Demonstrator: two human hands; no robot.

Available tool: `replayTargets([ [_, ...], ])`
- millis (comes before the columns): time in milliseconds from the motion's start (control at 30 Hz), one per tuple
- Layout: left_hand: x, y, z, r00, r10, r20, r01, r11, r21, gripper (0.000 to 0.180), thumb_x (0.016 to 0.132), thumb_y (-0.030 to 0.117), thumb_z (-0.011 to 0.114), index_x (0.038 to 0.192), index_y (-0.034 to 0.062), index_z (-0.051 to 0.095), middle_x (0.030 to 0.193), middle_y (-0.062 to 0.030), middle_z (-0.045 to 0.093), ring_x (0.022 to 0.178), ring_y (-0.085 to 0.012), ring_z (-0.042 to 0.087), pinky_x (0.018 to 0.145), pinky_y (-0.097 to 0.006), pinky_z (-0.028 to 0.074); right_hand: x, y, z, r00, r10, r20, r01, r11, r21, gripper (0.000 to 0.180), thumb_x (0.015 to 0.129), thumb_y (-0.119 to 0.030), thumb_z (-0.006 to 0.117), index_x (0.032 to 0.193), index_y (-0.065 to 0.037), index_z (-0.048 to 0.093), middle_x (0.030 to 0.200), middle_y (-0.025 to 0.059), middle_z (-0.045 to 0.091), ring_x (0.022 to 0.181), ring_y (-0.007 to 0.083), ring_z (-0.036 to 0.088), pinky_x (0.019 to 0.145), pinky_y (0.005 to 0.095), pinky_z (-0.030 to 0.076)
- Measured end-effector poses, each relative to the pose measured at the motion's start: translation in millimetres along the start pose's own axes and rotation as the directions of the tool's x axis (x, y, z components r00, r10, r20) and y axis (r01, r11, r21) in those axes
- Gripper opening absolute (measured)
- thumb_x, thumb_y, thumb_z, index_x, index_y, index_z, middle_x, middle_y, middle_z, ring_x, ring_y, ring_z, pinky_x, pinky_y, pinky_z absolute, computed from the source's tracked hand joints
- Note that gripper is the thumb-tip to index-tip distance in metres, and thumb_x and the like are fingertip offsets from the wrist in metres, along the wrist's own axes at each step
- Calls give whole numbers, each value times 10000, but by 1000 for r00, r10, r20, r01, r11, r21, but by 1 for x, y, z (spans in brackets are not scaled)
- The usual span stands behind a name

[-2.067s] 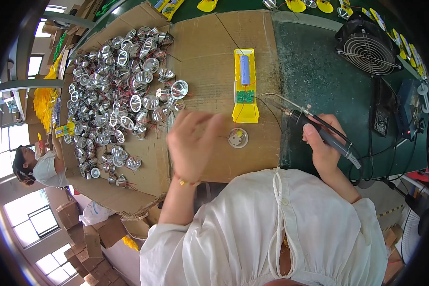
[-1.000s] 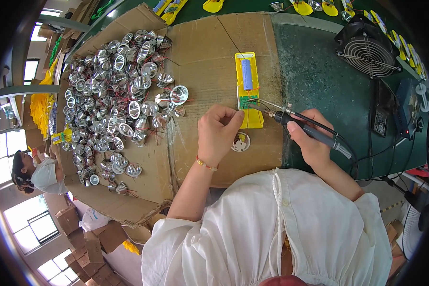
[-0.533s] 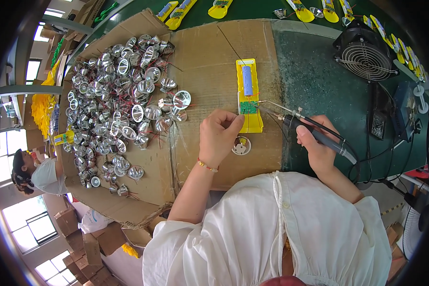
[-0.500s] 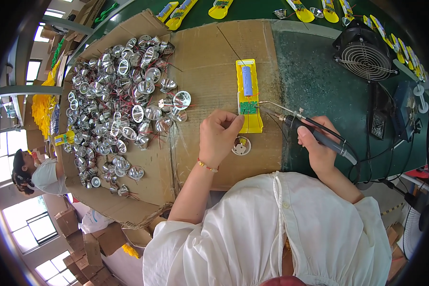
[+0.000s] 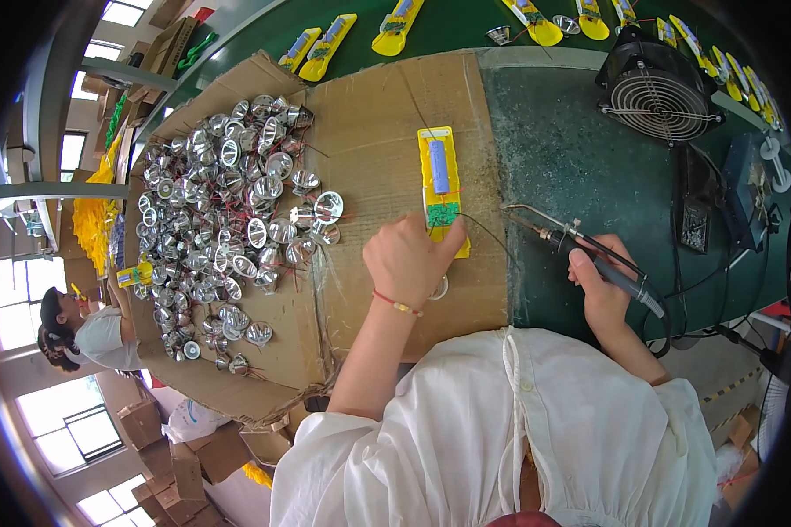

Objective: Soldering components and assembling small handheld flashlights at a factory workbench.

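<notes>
A yellow plastic flashlight housing (image 5: 420,176) lies on the cardboard in front of me, with a blue-purple cylindrical battery (image 5: 439,167) and a small green circuit board (image 5: 442,214) in it. My left hand (image 5: 406,263) spans the housing's near end, fingers at one side and thumb at the other, closed around it. Beneath that hand a round reflector (image 5: 441,288) is mostly hidden. My right hand (image 5: 605,281) grips a soldering iron (image 5: 611,274) with a thin metal tube alongside its tip. The tip stands apart from the board, to its right. A dark wire curves right from the board.
A cardboard box (image 5: 281,373) full of shiny reflectors (image 5: 237,193) with red wires stands at left. A black fan (image 5: 659,97) and a blue box-shaped device (image 5: 747,193) are at right. More yellow housings (image 5: 400,26) line the green table's far side. Another person (image 5: 97,334) is at far left.
The soldering iron has pulled away from the circuit board to the right. My left hand's thumb and fingers have spread across the housing's near end. The whole view has shifted slightly.
</notes>
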State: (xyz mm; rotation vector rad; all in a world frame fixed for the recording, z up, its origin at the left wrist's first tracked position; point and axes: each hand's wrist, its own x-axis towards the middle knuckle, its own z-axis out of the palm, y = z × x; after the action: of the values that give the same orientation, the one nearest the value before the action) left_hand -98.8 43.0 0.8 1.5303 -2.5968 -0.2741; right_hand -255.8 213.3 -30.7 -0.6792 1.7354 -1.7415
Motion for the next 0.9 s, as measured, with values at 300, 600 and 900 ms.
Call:
replayTargets([
  [300, 41, 7, -2, 1000, 3, -27, -4, 999, -32, 469, 637, 484, 628, 577, 19, 618, 536, -175, 572, 514, -331, 591, 488, -401, 471, 3, 6, -12, 998, -48, -41, 44, 994, -95, 165, 756, -107, 692, 823, -4, 582, 669, 13, 559, 614, 56, 494, 544, 214, 409],
  [600, 248, 78, -10, 999, -5, -43, 0, 993, -120, 639, 685, 596, 579, 1007, 49, 655, 1060, -174, 597, 989, -293, 578, 844, -373, 451, 4, 14, -16, 991, -127, -32, 120, 978, -170, 149, 713, -76, 707, 778, -23, 583, 678, 54, 591, 587, 93, 542, 544, 242, 434],
  [900, 284, 1, -4, 995, 88, 52, -89, 996, 14, 589, 615, 387, 706, 1054, 43, 517, 986, -174, 629, 913, -299, 614, 810, -354, 478, 11, 16, -17, 992, -124, 35, 128, 984, -124, 154, 713, -56, 694, 790, -19, 565, 672, 72, 589, 578, 125, 549, 538, 255, 438],
])
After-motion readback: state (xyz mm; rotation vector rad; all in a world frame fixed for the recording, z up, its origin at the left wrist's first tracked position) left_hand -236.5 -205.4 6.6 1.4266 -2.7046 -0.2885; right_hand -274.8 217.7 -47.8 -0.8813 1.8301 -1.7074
